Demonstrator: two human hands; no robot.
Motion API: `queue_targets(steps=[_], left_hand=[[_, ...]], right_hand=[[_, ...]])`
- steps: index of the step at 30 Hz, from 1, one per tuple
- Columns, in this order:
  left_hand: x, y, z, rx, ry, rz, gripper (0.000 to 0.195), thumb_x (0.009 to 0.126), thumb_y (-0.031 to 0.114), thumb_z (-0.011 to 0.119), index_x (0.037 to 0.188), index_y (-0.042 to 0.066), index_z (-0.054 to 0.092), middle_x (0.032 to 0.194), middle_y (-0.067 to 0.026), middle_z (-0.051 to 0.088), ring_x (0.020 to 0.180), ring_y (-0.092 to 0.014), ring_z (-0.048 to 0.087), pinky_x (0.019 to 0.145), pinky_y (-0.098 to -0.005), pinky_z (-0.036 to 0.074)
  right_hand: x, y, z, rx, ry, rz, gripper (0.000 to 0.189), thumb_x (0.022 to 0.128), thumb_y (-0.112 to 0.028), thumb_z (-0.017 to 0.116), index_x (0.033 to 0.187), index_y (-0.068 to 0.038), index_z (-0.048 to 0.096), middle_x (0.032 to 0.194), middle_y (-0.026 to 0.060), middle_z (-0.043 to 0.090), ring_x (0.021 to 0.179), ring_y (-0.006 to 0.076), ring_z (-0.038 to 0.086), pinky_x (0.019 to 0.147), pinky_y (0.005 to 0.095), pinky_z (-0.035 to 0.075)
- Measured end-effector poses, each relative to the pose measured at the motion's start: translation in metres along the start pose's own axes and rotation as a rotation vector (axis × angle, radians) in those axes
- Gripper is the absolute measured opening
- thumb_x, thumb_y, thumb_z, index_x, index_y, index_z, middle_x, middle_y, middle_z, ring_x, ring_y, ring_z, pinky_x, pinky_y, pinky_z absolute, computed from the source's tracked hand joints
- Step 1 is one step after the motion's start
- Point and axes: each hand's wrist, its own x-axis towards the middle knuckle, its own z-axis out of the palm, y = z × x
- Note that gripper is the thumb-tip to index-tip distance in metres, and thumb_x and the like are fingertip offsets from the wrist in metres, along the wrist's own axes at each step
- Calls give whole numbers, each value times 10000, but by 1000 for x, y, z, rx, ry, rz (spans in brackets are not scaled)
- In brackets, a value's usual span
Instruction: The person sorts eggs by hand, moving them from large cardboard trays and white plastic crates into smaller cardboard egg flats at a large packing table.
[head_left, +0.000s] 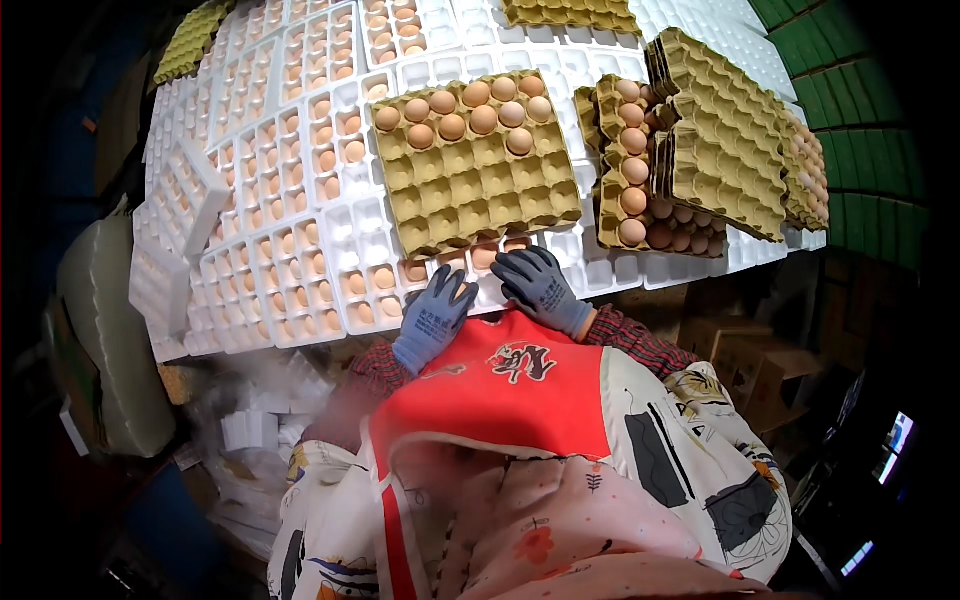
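Observation:
My left hand (439, 315), in a blue-grey coated work glove, reaches over the near edge of a white foam egg tray (491, 296). Part of a brown egg shows beside its fingers; whether they grip it is hidden. My right hand (541, 286), gloved alike, rests over cells of the same tray, with its fingertips close to a brown egg (484, 257). What lies under its palm cannot be seen. Just beyond both hands, a yellowish pulp egg tray (480, 184) lies across the foam trays, with brown eggs (452, 127) in its far rows and bare cups nearer me.
Egg-filled foam trays (289, 281) spread to the left, with foam pieces (184, 199) tilted on top. At right, stacked pulp trays (724, 150) lean over a pulp tray of eggs (634, 172). Cardboard boxes (757, 360) stand below the table's right side.

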Motion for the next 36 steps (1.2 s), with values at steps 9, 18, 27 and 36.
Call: queue_targets(steps=[9,18,27,36], left_hand=[[63,18,42,-106,226,229,400,839,243,641,1216,108,635,1297,-129,562,1270,-387,468,1097,-541,341],[197,-97,-69,192,233,-205,420,824,341,711,1176,128,628,1102,-86,629,990,-304,580,889,-445,442],[176,-163,-93,-790,309,-320,487,836,314,770,1213,66,588,1106,-60,628,953,-157,640,772,-299,546],[166,-156,-88,-568,371,-259,448,826,205,741,1233,84,597,1081,-83,662,960,-239,665,815,-380,540]], right_hand=[[124,55,-92,-214,344,221,382,832,-163,671,1210,-143,622,1171,104,626,1042,317,602,866,433,475],[150,100,-104,956,510,415,312,889,-178,698,1152,-34,611,1018,29,634,878,111,602,796,271,516],[193,109,-93,-494,100,298,250,816,-234,671,1035,-115,656,1025,87,647,820,335,635,726,437,515],[193,102,-120,305,151,447,444,804,-192,773,1223,-112,646,1244,88,581,1027,214,624,785,345,553]])
